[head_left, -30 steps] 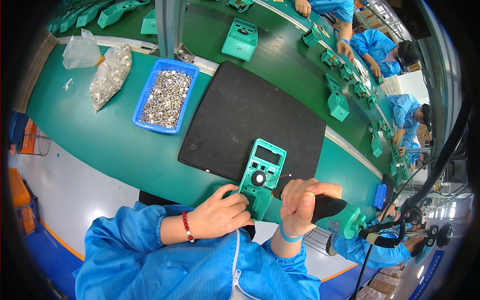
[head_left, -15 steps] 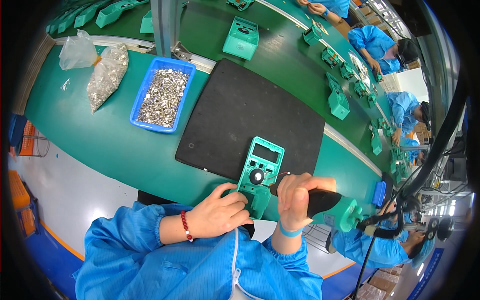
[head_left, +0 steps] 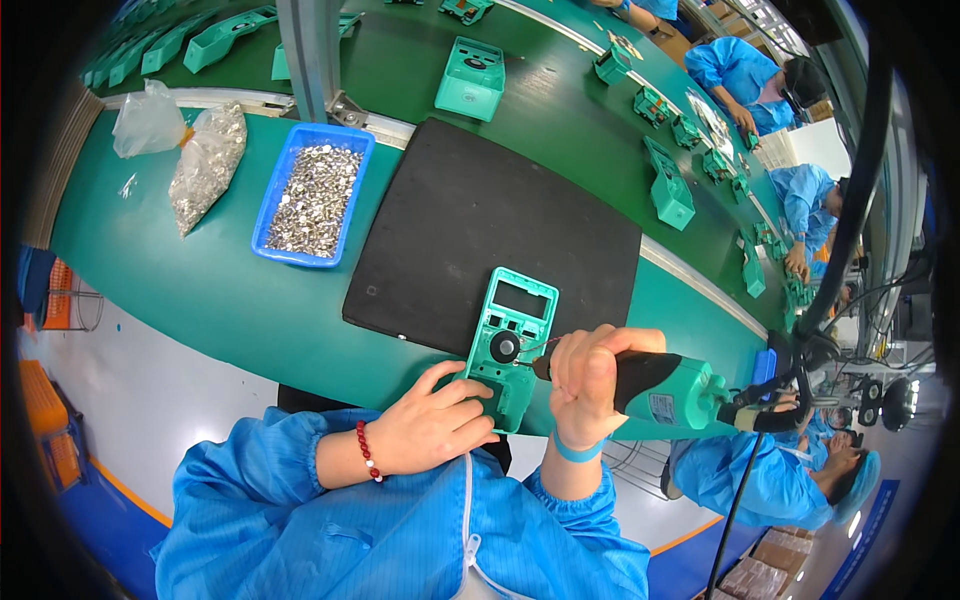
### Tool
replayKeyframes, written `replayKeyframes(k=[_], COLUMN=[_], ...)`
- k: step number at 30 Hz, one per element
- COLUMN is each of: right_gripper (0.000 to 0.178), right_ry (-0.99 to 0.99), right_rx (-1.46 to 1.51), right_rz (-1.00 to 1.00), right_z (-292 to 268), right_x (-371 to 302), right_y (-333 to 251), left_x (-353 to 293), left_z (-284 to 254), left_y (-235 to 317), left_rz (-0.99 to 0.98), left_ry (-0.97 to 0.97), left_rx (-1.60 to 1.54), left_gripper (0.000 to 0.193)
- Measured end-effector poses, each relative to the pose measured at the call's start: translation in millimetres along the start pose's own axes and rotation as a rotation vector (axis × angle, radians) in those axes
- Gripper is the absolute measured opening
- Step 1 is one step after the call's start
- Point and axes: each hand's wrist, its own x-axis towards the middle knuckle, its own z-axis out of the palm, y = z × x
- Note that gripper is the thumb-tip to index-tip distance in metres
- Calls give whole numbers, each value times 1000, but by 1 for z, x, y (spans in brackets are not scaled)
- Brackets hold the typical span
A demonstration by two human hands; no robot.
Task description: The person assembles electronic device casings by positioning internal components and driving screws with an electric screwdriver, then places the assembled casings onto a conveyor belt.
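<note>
At the near edge of the black mat (head_left: pixel 490 200), we had the green plastic case (head_left: pixel 512 385) lying open side up, its upper end over the mat and its lower end toward our body. A round black speaker (head_left: pixel 505 346) sat inside it. Our left hand (head_left: pixel 437 425) rested with its fingers against the left edge of the case, probably to stop it from sliding or turning. Our right hand (head_left: pixel 592 385), apart from the left, was closed around the power screwdriver (head_left: pixel 685 395). We held the tool nearly flat, its nose pointing left at the case beside the speaker, apparently for reach; whether the tip touched, we could not tell.

Left of the mat stood the blue tray (head_left: pixel 296 258) of small metal parts, presumably placed there for easy picking. Farther left lay a clear bag (head_left: pixel 207 165) of similar parts, likely a reserve. Beyond the mat, the green belt (head_left: pixel 560 130) carried another case (head_left: pixel 470 85).
</note>
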Motion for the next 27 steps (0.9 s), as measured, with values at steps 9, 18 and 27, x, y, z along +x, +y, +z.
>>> replayKeyframes(k=[9, 18, 27], right_gripper=[52, 115, 98], right_ry=[38, 54, 120], right_rx=[-61, 74, -206], right_rz=[-5, -79, -11], right_z=[-4, -20, -26], right_x=[3, 26, 27], right_y=[0, -41, -46], left_x=[10, 13, 21], left_z=[-29, -161, -161], left_y=[-1, -97, -112], left_rz=[-60, -574, -550], left_ry=[57, 14, -201], left_rx=[140, 680, 692], left_gripper=[29, 17, 11])
